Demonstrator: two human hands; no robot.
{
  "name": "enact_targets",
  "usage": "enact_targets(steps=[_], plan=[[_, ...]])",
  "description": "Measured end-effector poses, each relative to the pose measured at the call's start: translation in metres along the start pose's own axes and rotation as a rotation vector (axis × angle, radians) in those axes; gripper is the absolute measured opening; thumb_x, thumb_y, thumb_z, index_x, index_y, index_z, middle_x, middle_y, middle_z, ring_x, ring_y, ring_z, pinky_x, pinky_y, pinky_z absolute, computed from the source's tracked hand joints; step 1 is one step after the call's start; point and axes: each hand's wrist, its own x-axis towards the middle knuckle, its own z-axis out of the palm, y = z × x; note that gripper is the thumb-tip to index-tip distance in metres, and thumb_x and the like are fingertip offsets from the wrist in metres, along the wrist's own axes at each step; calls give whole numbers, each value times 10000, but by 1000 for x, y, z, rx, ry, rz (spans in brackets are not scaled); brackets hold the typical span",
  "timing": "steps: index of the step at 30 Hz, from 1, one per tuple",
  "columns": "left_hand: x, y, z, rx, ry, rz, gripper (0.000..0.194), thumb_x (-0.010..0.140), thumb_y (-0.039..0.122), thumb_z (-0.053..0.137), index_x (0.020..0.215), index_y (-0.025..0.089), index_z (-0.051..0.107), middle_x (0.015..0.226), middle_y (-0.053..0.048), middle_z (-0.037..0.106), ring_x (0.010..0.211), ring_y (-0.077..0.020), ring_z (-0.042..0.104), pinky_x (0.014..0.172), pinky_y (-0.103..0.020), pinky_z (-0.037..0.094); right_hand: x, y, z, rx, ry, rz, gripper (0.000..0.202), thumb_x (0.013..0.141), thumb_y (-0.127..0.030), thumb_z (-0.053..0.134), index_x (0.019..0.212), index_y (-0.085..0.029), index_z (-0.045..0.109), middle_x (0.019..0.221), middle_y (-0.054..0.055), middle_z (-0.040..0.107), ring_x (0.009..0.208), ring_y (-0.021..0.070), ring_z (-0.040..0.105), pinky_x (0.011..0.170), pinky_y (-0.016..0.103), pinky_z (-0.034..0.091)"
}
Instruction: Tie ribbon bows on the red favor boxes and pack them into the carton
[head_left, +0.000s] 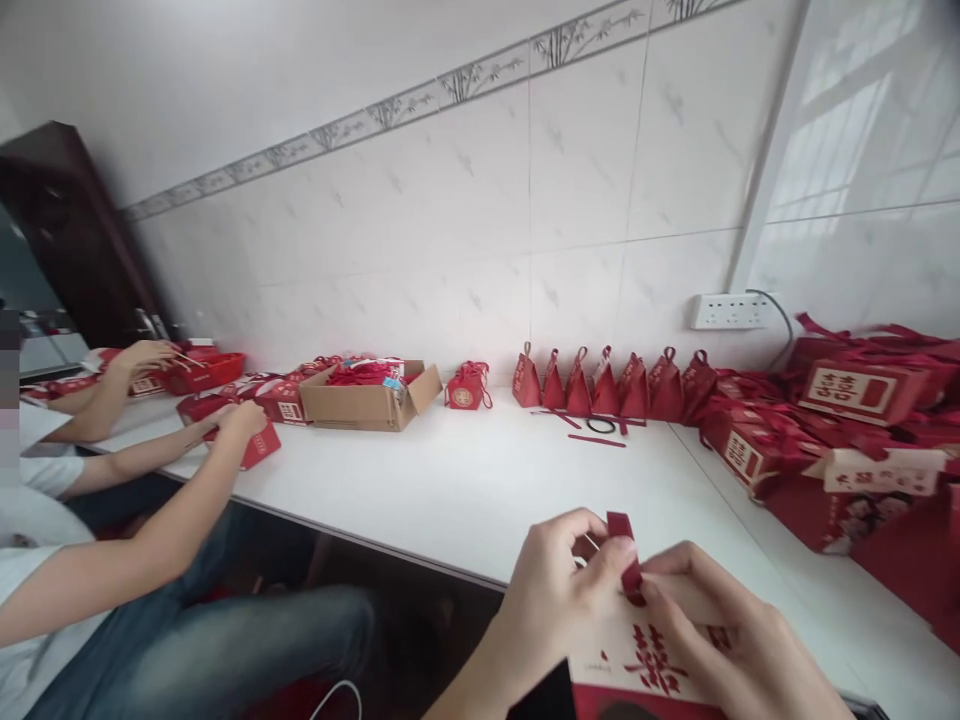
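At the table's near edge, a red-and-white gift box (609, 665) with red Chinese characters is between my hands, its lower part cut off by the frame. My left hand (551, 585) pinches a dark red ribbon (619, 525) that stands up from the box's top, thumb and fingers closed on it. Close beside it, my right hand (731, 635) has its thumb and forefinger pressed together at the foot of the same ribbon. Its other fingers lie over the box's right side and hide part of the printing.
Red pouches (574, 385) stand along the wall, with loose ribbon strips (596, 440) and a black ring (600, 426) before them. Finished-looking red boxes (862, 390) are heaped right. A cardboard carton (360, 405) holds red items. Co-workers' hands (244, 420) handle red boxes at left.
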Motion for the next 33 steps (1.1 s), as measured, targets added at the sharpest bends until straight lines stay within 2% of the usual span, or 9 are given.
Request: enact_targets(steps=[4, 8, 10, 15, 19, 21, 24, 28, 33], plan=[[13, -1, 0, -28, 50, 10, 308, 793, 445, 552, 685, 156, 559, 595, 12, 557, 544, -95, 484, 511, -193, 355, -8, 5, -17, 80, -13, 90, 436, 844, -447, 497, 1215, -229, 424, 732, 1, 629, 596, 149, 593, 548, 218, 509], [31, 0, -3, -53, 55, 24, 332, 745, 475, 606, 658, 156, 573, 512, 34, 498, 471, -83, 432, 455, -200, 304, -21, 10, -30, 198, -209, 198, 377, 858, -443, 499, 1152, -207, 489, 1056, 78, 636, 879, 207, 639, 751, 288, 538], [39, -2, -3, -117, 53, 40, 336, 750, 476, 599, 672, 149, 596, 585, 8, 566, 512, -97, 493, 491, -205, 359, -26, 14, -31, 285, -193, 233, 338, 848, -436, 523, 1091, -201, 533, 1079, 72, 637, 914, 219, 638, 759, 295, 536], [35, -20, 5, -583, 145, 74, 428, 840, 517, 405, 1032, 184, 595, 1129, -87, 613, 1058, -210, 571, 857, -309, 477, -23, 32, -23, 635, 202, 373, 309, 769, -434, 624, 932, -174, 593, 882, 56, 693, 776, 218, 665, 639, 273, 537], [5, -36, 23, -544, -143, 67, 621, 798, 582, 462, 1307, 233, 395, 1374, -102, 437, 1270, -264, 409, 1006, -392, 405, -13, 50, -15, 1083, 552, 521, 303, 758, -406, 614, 932, -158, 620, 841, 52, 709, 681, 185, 666, 594, 254, 542], [-9, -40, 35, -413, -210, 118, 689, 783, 509, 559, 1371, 283, 279, 1427, -84, 363, 1294, -260, 377, 1030, -397, 391, -11, 55, -10, 1254, 525, 505, 287, 779, -357, 592, 986, -161, 627, 856, 41, 712, 680, 161, 664, 608, 235, 542], [-16, -43, 53, -210, -85, 211, 685, 802, 358, 601, 1376, 332, 229, 1411, -75, 362, 1262, -232, 417, 1006, -385, 422, -12, 59, -2, 1404, 376, 412, 286, 815, -321, 556, 1056, -180, 621, 912, 28, 707, 748, 145, 661, 682, 228, 541], [-11, -45, 63, -46, 73, 376, 636, 782, 317, 632, 1329, 298, 308, 1310, -101, 418, 1184, -229, 482, 919, -355, 491, -16, 62, 6, 1469, 230, 357, 270, 837, -319, 534, 1076, -222, 615, 967, 4, 694, 880, 151, 644, 768, 247, 534], [-13, -44, 59, 7, 92, 584, 492, 749, 211, 666, 1179, 245, 429, 1196, -94, 439, 1123, -211, 498, 851, -340, 522, -16, 72, 5, 1443, 266, 394, 224, 815, -363, 566, 957, -206, 640, 903, 0, 694, 856, 159, 646, 779, 258, 535]])
